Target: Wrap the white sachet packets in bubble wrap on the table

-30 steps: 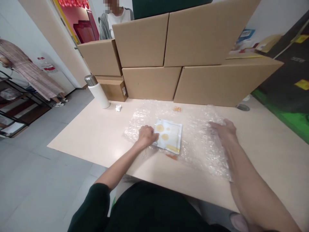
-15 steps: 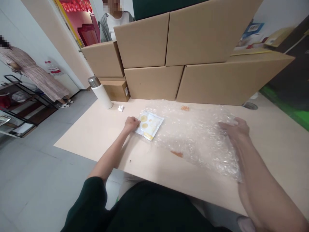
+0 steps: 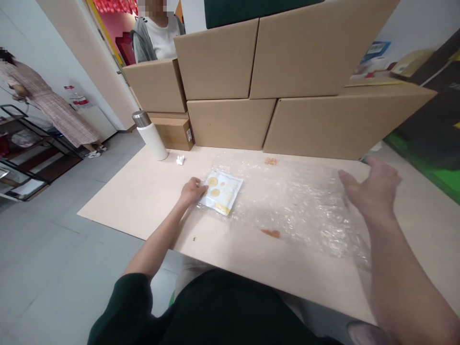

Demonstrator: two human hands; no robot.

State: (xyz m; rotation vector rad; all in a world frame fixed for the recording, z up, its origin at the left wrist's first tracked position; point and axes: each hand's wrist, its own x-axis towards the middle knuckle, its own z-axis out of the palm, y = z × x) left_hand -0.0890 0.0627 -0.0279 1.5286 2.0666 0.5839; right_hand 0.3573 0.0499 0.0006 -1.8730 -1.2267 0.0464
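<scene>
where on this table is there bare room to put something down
Bare table lies left of the left hand, between the white bottle and the near edge. Another bare strip runs along the near edge below the bubble wrap. The middle is crowded: the wrap, the packet held by the left hand, and the right hand over the wrap's right end.

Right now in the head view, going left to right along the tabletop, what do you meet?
White bottle → small white scrap → left hand, touching the white packet with yellow dots → sheet of bubble wrap → right hand, open above the wrap's right end.
</scene>
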